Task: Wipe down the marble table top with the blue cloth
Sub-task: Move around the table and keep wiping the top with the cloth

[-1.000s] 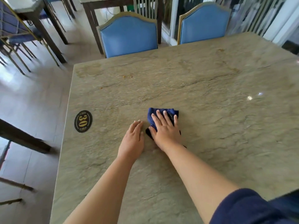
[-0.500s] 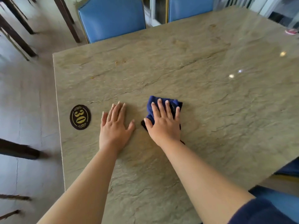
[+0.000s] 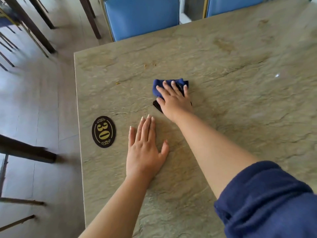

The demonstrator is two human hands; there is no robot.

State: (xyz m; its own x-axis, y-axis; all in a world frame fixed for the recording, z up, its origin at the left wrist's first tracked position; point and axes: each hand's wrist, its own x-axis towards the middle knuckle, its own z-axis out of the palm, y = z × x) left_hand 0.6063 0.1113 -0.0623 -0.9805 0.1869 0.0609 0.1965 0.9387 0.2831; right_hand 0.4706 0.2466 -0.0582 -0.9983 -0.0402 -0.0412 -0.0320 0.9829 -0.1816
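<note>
Blue cloth (image 3: 158, 86) now lies farther up the marble bench (image 3: 240, 117), pressed under the flat, open right hand (image 3: 175, 100). Left hand (image 3: 145, 152) rests open, seemingly bracing; wiping continues.

Right hand (image 3: 175, 98) covering most of blue cloth (image 3: 158, 85); only far and left edges showing. Desk (image 3: 240, 103) running off right and bottom edges. Blue chairs (image 3: 142, 16) cropping at top. Left-side floor (image 3: 34, 100) blurring.
</note>
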